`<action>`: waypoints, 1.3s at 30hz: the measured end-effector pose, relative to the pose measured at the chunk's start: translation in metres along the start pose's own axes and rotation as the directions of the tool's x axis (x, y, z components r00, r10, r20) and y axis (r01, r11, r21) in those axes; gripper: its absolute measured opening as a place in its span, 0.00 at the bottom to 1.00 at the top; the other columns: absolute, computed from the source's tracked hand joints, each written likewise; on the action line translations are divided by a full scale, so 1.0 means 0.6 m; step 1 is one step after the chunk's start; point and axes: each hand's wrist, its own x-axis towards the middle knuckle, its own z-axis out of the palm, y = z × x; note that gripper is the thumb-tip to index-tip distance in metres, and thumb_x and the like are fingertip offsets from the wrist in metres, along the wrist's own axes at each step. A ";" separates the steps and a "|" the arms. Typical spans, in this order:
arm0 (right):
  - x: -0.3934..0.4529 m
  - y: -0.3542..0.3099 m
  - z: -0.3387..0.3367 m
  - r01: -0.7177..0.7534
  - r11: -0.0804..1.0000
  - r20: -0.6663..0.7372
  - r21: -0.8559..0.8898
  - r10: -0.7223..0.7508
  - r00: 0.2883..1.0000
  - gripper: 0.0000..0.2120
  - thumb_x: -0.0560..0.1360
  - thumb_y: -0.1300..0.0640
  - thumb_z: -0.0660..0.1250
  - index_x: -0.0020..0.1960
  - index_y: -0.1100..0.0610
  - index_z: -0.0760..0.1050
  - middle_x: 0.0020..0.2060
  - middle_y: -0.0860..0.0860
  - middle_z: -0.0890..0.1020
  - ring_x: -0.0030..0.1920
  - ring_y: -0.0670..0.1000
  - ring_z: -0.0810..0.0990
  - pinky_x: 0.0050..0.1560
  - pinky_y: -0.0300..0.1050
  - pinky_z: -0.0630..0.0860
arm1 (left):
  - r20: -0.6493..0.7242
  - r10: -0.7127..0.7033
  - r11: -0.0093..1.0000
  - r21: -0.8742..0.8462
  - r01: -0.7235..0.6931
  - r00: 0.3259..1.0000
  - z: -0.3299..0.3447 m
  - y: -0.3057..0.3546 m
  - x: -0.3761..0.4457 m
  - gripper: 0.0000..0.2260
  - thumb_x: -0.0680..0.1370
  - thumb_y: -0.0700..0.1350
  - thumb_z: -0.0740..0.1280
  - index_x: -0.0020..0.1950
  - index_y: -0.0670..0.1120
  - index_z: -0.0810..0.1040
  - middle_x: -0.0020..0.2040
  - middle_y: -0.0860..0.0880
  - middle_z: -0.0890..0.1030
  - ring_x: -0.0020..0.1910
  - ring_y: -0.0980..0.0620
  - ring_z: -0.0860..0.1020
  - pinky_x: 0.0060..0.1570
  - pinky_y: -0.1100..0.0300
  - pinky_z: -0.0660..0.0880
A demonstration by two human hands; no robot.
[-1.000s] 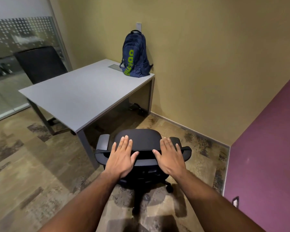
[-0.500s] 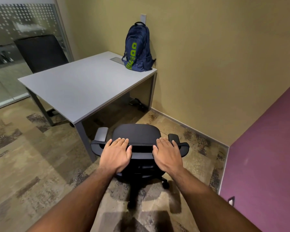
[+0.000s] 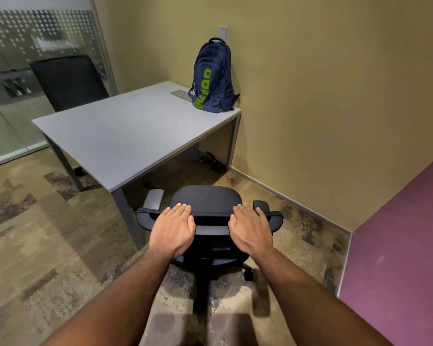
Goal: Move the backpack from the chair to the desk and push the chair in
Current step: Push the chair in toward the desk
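While the backpack (image 3: 214, 78) stands on the desk (image 3: 125, 136) at upper centre, the left hand (image 3: 173, 228) and right hand (image 3: 251, 229) press flat, fingers straight, on the chair (image 3: 208, 198) back.

Grey desk (image 3: 125, 136) carries an upright navy backpack (image 3: 214, 78) beside perhaps a cable hatch (image 3: 179, 93).

Both forearms are cut off at the bottom edge. Left hand (image 3: 173, 228) and right hand (image 3: 250, 228) cover parts of the chair (image 3: 210, 221) back. Chair base is mostly hidden, only one caster shows. Backpack (image 3: 214, 78) at the desk (image 3: 125, 136) far right corner: green lettering unreadable, bag hides part of the grey plate (image 3: 179, 93). Second chair (image 3: 68, 81): lower half behind desk. Dark items (image 3: 210, 161) under desk, can't identify. Shapes behind glass (image 3: 35, 46) are blurred.
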 end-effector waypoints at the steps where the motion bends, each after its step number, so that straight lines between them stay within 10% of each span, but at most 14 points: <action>1: 0.013 0.005 0.000 0.006 1.000 0.009 0.004 -0.006 1.000 0.29 0.81 0.47 0.45 0.75 0.56 0.69 0.75 0.50 0.72 0.77 0.49 0.63 0.78 0.55 0.55 | 0.000 -0.006 1.000 -0.007 0.006 1.000 0.001 0.002 0.010 0.25 0.83 0.52 0.48 0.75 0.46 0.71 0.74 0.49 0.73 0.75 0.52 0.67 0.76 0.53 0.60; 39: 0.697 0.081 0.041 0.385 0.918 0.128 0.091 -0.395 0.910 0.29 0.82 0.46 0.43 0.77 0.56 0.65 0.77 0.52 0.67 0.79 0.50 0.59 0.79 0.55 0.49 | -0.077 -0.364 0.926 0.081 0.369 0.928 0.071 -0.043 0.549 0.21 0.82 0.49 0.50 0.60 0.42 0.80 0.56 0.46 0.83 0.58 0.47 0.79 0.62 0.48 0.75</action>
